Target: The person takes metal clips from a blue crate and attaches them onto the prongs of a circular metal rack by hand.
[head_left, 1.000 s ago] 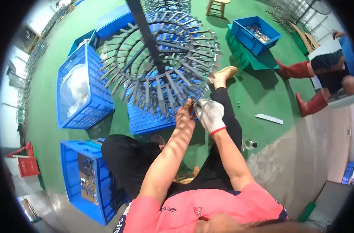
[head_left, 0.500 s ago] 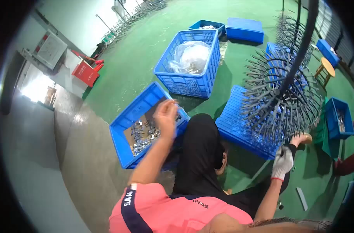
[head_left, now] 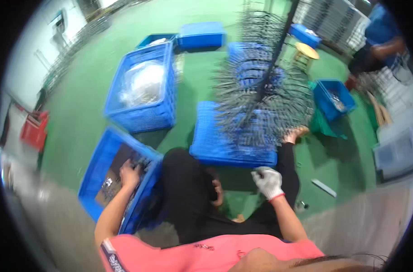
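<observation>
My bare left hand (head_left: 130, 175) is down inside a tilted blue crate (head_left: 89, 186), over small shiny metal parts (head_left: 109, 182) lying on brown cardboard. Its fingers are smeared and partly hidden, so their grip is unclear. My right hand (head_left: 268, 182), in a white knitted glove with a red cuff, is closed beside my bent leg. Whatever it may hold is hidden by the curled fingers. Ahead of that hand stands a round rack of many dark metal prongs (head_left: 242, 113) on an upright pole, above a blue crate (head_left: 206, 129).
A tall blue crate (head_left: 115, 111) holds a clear plastic bag (head_left: 145, 81). Farther off are another blue box (head_left: 201, 35), a yellow-topped stool (head_left: 307, 51) and a blue bin (head_left: 326, 97) of parts. At the right edge is another person (head_left: 382, 34). A white strip (head_left: 324, 187) lies on the green floor.
My left hand has dropped from above the crate into it, among the metal parts. The view has swung right, bringing another person into sight. The gloved right hand stays closed near my leg.
</observation>
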`<control>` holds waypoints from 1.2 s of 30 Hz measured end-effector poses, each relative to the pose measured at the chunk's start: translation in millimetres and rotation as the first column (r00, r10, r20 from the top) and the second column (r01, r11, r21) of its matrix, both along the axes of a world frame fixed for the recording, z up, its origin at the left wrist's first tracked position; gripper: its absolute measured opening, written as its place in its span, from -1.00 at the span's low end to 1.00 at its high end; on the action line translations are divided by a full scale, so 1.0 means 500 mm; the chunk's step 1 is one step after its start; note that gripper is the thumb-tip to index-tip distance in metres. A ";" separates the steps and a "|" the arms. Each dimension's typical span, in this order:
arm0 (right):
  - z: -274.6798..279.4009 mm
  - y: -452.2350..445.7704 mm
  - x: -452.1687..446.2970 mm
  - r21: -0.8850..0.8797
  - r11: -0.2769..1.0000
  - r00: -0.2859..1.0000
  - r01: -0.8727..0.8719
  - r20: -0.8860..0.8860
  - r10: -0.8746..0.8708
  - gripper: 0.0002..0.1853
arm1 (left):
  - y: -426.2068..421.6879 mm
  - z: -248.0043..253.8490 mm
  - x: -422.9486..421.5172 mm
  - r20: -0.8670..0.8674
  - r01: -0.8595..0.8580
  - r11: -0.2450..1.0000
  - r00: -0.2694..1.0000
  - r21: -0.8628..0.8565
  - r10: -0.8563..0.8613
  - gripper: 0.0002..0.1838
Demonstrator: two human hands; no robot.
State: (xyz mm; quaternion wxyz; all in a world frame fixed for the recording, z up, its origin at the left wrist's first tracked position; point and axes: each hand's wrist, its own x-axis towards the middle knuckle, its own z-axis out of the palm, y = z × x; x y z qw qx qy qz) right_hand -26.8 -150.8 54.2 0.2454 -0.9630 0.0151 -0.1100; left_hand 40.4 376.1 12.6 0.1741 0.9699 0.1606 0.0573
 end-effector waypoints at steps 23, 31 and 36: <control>-0.049 -0.026 -0.032 0.211 0.974 0.995 -0.088 -0.018 0.094 -0.78 | 0.186 0.078 -0.086 -0.154 -0.147 -0.131 0.987 -0.980 0.040 -0.52; -0.046 -0.040 -0.043 0.233 0.968 0.994 -0.092 -0.043 0.105 -0.76 | 0.213 0.051 -0.036 -0.281 -0.075 0.831 0.954 -0.551 -0.100 -0.68; -0.054 -0.037 -0.046 0.247 0.962 0.991 -0.118 -0.039 0.132 -0.75 | 0.270 0.018 -0.024 -0.231 0.070 0.997 0.970 -0.029 -0.075 -0.71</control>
